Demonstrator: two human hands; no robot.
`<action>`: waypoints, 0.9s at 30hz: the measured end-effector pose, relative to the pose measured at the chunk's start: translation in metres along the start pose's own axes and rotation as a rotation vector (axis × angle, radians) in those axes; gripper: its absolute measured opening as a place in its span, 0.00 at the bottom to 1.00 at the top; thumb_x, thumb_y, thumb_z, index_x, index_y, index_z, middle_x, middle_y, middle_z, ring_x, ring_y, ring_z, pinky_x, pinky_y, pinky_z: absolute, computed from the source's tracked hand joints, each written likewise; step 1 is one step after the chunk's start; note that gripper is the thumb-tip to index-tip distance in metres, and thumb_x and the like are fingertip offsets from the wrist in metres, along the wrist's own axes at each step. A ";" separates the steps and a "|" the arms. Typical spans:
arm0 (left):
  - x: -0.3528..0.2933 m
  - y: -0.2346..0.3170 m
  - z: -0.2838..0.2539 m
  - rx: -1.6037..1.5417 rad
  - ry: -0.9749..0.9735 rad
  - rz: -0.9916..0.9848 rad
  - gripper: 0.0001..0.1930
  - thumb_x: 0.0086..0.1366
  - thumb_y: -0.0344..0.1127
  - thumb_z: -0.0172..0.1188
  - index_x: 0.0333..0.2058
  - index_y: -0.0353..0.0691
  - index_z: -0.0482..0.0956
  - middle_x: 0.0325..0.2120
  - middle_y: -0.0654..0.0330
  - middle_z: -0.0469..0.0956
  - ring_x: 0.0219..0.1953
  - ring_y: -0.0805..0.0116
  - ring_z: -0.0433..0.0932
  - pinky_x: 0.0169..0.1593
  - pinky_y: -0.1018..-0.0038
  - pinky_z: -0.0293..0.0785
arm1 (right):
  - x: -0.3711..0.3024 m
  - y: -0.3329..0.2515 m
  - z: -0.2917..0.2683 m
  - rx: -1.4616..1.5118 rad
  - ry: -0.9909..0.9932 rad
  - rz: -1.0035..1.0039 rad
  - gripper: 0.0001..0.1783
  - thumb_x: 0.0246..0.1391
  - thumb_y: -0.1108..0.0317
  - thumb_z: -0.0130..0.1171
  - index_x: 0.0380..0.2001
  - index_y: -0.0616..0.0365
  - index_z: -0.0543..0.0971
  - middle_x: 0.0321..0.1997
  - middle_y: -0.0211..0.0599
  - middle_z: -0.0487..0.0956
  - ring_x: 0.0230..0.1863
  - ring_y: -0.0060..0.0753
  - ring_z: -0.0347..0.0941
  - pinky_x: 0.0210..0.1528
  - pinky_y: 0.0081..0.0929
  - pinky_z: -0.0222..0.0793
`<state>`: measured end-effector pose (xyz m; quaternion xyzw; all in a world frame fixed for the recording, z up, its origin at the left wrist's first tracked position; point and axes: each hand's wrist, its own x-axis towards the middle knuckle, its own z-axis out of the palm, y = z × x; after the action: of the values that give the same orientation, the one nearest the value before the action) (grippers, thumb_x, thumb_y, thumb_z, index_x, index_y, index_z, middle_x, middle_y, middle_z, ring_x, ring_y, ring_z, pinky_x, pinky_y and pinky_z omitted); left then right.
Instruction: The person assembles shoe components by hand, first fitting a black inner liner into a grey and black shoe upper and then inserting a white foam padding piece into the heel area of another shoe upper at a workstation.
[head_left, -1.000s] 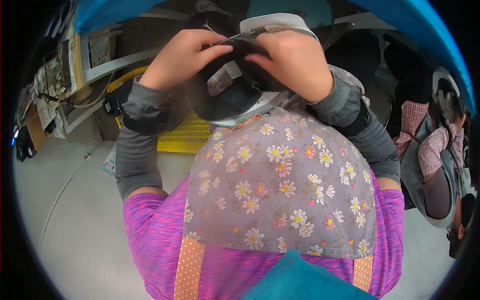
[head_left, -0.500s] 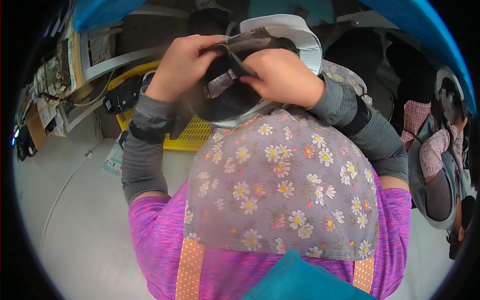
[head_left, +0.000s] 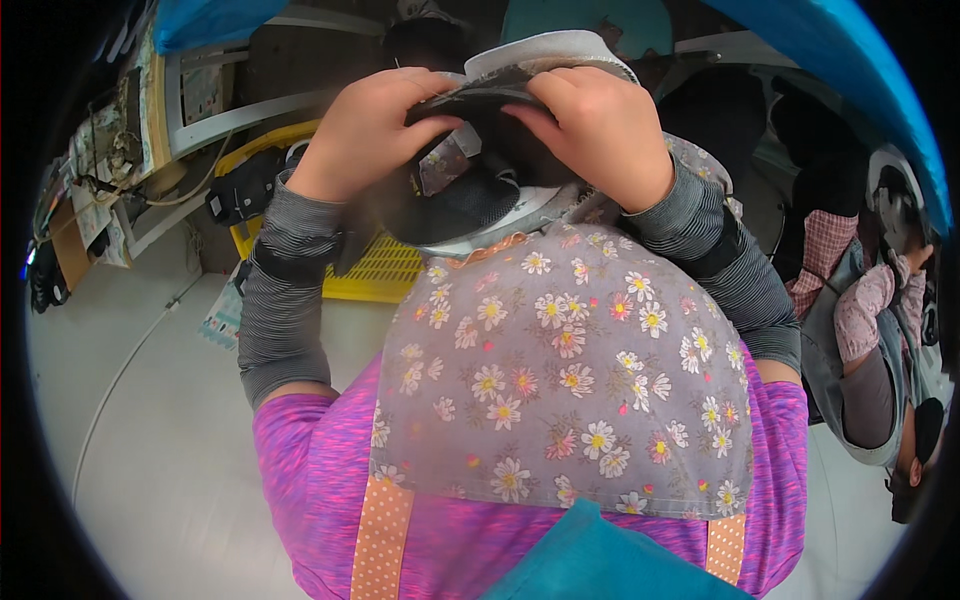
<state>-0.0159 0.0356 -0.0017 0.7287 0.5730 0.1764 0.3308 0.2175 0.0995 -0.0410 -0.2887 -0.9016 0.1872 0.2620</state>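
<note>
A cap (head_left: 465, 207) with a black mesh inside and a white brim rests upside down against my flowered apron, its opening facing me. My left hand (head_left: 365, 130) pinches the far left of its rim, thumb inside and fingers over the edge. On the other side, my right hand (head_left: 608, 130) grips the rim close to the brim, its thumb also inside. Between the two hands runs a dark band along the rim. A patterned label-like patch (head_left: 447, 167) shows inside the cap. My fingertips are partly hidden behind the edge.
Beyond my left forearm stands a yellow plastic basket (head_left: 372, 285) with a black item (head_left: 245, 190) at its side. A white cable (head_left: 125, 362) crosses the floor at left. To the right sits another person (head_left: 865, 320), holding a similar cap-like piece.
My right hand has moved right and slightly up along the rim. The dark strip that stood up between my hands now lies along the edge. My left hand has barely moved.
</note>
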 end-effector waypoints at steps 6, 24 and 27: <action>0.007 0.008 -0.001 0.193 -0.010 0.082 0.12 0.59 0.35 0.64 0.40 0.36 0.79 0.32 0.53 0.75 0.35 0.52 0.75 0.37 0.68 0.72 | 0.002 0.004 0.000 0.020 0.161 -0.158 0.09 0.42 0.64 0.67 0.20 0.52 0.76 0.19 0.30 0.75 0.25 0.34 0.75 0.25 0.29 0.70; 0.008 0.015 -0.001 0.191 -0.007 0.107 0.10 0.64 0.35 0.59 0.39 0.35 0.78 0.33 0.54 0.74 0.35 0.53 0.75 0.37 0.66 0.71 | 0.008 0.010 -0.011 -0.160 0.201 -0.088 0.14 0.44 0.56 0.68 0.18 0.50 0.75 0.19 0.24 0.76 0.25 0.29 0.73 0.37 0.28 0.61; 0.009 0.022 -0.002 0.213 -0.007 0.096 0.11 0.63 0.37 0.60 0.37 0.35 0.79 0.30 0.54 0.74 0.33 0.53 0.75 0.35 0.66 0.71 | 0.005 0.009 -0.015 -0.145 0.167 -0.051 0.14 0.44 0.55 0.68 0.18 0.49 0.76 0.19 0.25 0.76 0.26 0.30 0.73 0.40 0.31 0.62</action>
<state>0.0013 0.0424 0.0143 0.7870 0.5519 0.1278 0.2445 0.2265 0.1122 -0.0322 -0.2984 -0.8949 0.0901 0.3195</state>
